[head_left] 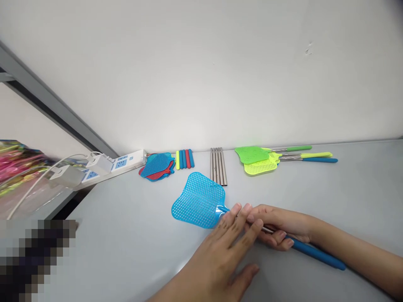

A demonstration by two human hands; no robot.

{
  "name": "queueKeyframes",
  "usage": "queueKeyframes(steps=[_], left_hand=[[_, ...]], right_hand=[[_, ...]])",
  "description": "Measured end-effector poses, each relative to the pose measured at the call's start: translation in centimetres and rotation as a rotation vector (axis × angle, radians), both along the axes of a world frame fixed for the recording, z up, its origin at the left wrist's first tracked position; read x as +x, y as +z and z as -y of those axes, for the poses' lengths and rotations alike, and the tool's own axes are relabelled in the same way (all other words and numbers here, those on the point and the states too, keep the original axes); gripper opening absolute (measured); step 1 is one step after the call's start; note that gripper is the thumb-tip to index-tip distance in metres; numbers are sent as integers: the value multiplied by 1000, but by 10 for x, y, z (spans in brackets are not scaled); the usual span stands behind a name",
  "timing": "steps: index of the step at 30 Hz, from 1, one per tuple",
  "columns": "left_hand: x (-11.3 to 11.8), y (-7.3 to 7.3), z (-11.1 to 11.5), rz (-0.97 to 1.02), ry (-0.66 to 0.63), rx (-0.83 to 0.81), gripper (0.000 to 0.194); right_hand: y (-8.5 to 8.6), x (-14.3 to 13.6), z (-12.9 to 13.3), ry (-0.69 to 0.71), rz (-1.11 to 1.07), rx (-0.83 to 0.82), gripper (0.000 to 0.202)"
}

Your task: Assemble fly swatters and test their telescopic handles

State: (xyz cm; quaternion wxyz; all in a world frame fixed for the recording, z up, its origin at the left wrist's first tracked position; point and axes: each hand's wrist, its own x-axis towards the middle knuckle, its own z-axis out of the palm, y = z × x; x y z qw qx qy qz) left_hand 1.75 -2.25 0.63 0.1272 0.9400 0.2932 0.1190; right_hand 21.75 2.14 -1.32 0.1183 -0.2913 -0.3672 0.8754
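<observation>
A blue fly swatter (201,201) lies slantwise low over the grey table, its perforated head to the left and its blue grip to the lower right. My right hand (280,224) is closed around the metal shaft, just above the grip. Across the neck of the swatter rests my left hand (229,243), palm down, with its fingers stretched out and its thumb apart. The fingers cover the join between head and shaft, so that part is hidden.
Along the wall lie stacked blue and red swatter heads (157,165), several coloured grips (185,159), metal rods (218,167) and a pile of whole swatters (261,161). A power strip (129,161) with chargers and a white cable stands at the left, beside colourful packages (22,167).
</observation>
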Motion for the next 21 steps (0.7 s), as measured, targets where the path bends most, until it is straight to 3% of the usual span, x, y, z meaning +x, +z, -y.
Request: queueKeyframes(steps=[6, 11, 21], left_hand=[[-2, 3, -5, 32, -9, 105, 54], [1, 1, -8, -45, 22, 82, 47], [-1, -2, -9, 15, 70, -43, 35]], right_hand=[[2, 0, 0, 46, 78, 18, 24], [1, -2, 0, 106, 85, 53, 26], [3, -4, 0, 216, 116, 99, 29]])
